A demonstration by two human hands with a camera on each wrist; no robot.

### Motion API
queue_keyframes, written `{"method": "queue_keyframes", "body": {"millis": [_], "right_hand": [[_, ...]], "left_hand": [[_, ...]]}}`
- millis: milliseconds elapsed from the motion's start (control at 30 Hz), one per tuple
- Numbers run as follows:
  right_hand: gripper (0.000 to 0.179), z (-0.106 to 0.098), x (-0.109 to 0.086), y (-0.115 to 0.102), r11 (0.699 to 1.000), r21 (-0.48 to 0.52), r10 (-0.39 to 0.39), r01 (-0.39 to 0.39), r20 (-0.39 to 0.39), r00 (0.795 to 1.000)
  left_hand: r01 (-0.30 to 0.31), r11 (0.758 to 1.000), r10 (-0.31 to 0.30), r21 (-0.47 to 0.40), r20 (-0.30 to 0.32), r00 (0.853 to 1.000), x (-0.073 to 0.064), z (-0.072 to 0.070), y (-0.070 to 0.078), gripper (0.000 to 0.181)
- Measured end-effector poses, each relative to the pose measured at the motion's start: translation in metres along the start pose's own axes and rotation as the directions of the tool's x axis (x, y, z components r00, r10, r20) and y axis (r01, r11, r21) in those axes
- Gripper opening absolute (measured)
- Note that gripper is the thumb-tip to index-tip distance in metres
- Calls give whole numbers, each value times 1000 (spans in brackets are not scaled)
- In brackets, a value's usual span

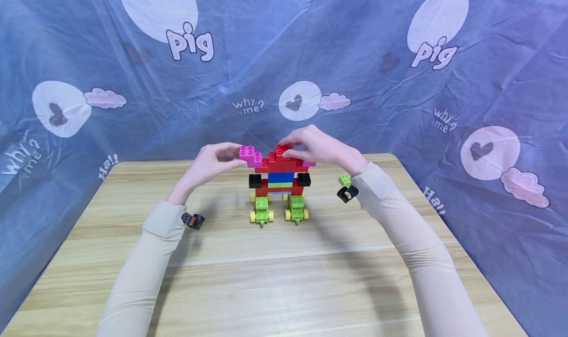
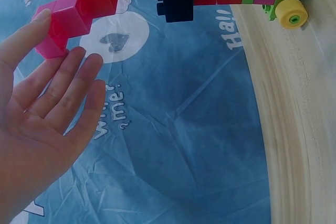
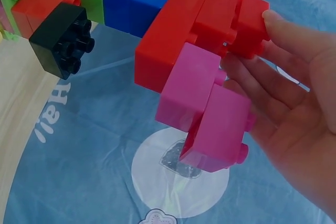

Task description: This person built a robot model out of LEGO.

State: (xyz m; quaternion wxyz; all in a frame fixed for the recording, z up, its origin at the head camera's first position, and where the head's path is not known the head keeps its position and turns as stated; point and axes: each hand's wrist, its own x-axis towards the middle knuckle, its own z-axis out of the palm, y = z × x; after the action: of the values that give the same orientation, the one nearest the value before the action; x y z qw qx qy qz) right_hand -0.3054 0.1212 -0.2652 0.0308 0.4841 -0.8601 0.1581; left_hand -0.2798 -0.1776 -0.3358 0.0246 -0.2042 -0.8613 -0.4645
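Note:
A figure of toy building blocks stands upright on two green wheeled bases (image 1: 262,206) with yellow wheels. Blue bricks (image 1: 280,178) form its middle, and black bricks (image 1: 255,181) stick out at either side. At its upper left, my left hand (image 1: 213,162) pinches the outer pink brick (image 2: 51,38) between thumb and fingertips. My right hand (image 1: 317,145) grips the topmost red brick (image 3: 253,24), thumb on one face and fingers behind. Pink bricks (image 3: 218,129) stepped out on the right side stand close to the right fingers, and the right hand partly covers them in the head view.
A loose green brick (image 1: 344,180) lies on the wooden table (image 1: 284,287) beside the right wrist. Black wrist cameras (image 1: 193,221) hang below both sleeves. Blue printed cloth (image 1: 248,71) encloses the back and sides, close behind the figure.

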Motion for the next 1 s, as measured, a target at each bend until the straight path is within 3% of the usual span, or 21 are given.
{"method": "queue_keyframes", "body": {"millis": [367, 733, 1000], "right_hand": [[30, 0, -1, -2, 999, -32, 11, -11, 3, 1000], [27, -2, 0, -6, 997, -66, -28, 27, -14, 1000], [22, -5, 5, -11, 988, -148, -36, 40, 25, 999]], "left_hand": [[-1, 1000, 1, 15, -5, 1000, 0, 0, 0, 47], [-3, 1000, 3, -1, 3, 1000, 1, 1, 0, 48], [2, 1000, -2, 4, 2, 1000, 0, 1, 2, 47]]}}
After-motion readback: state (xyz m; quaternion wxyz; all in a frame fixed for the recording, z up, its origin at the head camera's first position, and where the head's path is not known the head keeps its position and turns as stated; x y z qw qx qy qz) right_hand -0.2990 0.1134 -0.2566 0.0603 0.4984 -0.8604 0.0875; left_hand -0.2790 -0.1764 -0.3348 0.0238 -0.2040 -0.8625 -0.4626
